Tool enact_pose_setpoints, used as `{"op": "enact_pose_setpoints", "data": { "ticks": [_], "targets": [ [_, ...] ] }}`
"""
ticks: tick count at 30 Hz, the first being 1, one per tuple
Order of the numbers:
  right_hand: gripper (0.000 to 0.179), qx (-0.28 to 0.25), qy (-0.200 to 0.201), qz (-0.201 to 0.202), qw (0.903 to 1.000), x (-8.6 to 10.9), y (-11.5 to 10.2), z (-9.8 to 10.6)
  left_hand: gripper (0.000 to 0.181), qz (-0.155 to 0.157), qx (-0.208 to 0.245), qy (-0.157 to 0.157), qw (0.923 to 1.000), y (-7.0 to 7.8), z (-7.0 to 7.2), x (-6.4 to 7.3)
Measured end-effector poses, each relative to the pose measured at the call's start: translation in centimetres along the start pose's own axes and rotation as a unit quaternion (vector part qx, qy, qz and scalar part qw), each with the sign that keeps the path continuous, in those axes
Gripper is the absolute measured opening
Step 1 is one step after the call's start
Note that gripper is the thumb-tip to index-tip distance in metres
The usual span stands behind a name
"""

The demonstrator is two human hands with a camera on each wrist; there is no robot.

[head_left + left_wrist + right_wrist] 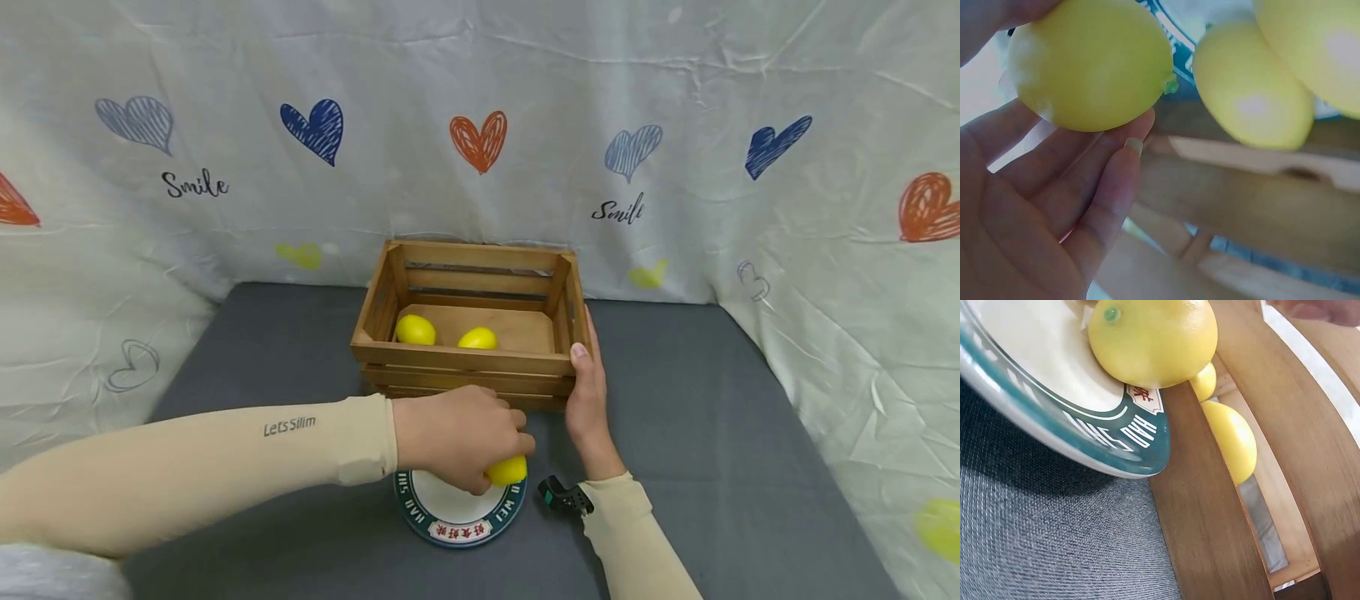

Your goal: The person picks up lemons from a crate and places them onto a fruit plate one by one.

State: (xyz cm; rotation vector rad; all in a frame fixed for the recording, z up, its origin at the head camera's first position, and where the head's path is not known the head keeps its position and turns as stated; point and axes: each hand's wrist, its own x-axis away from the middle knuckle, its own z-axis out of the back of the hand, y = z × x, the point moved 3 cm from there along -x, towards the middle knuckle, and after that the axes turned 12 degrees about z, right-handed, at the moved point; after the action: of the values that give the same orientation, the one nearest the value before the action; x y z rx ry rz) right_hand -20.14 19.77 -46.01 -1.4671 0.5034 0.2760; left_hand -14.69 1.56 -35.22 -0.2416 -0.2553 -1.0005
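My left hand (465, 433) reaches over a round plate (459, 533) with a dark green rim and white middle. In the left wrist view, its thumb and fingers hold a yellow lemon (1091, 69) with a green stem tip. Two more lemons (1250, 94) show beside it there, by the plate. From the right wrist, a lemon (1154, 340) appears over the plate's edge. My right hand (588, 404) grips the right side of a slatted wooden crate (465, 360), thumb at the front corner. Inside the crate are two lemons, a left one (416, 330) and a right one (477, 338).
A dark grey cloth (712, 433) covers the table. Behind the crate hangs a white curtain (540, 75) printed with hearts and writing, and it also closes off both sides. The plate stands just in front of the crate.
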Motion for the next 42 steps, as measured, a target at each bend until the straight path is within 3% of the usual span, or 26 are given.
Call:
{"op": "enact_pose_setpoints", "data": {
  "ticks": [4, 11, 21, 42],
  "targets": [
    [0.063, -0.009, 0.001, 0.001, 1.0, 0.0, 0.0, 0.0, 0.047, -0.011, -0.005, 0.01, 0.9999, 0.6, -1.1, -0.8],
    [0.062, -0.007, 0.0, 0.0, 1.0, 0.0, -0.1, 0.0, 0.048, -0.008, 0.005, -0.008, 0.9999, 0.8, -2.2, -2.0],
    [0.063, -0.011, -0.002, 0.019, 0.9998, -0.1, -0.1, 0.0, 0.047, -0.005, 0.019, -0.009, 0.9998, 0.7, -3.1, -2.5],
    [0.063, -0.014, 0.001, 0.014, 0.9998, -0.1, -0.1, -0.1, 0.047, 0.017, 0.04, -0.012, 0.999, 0.3, -4.0, -3.0]
  ]
}}
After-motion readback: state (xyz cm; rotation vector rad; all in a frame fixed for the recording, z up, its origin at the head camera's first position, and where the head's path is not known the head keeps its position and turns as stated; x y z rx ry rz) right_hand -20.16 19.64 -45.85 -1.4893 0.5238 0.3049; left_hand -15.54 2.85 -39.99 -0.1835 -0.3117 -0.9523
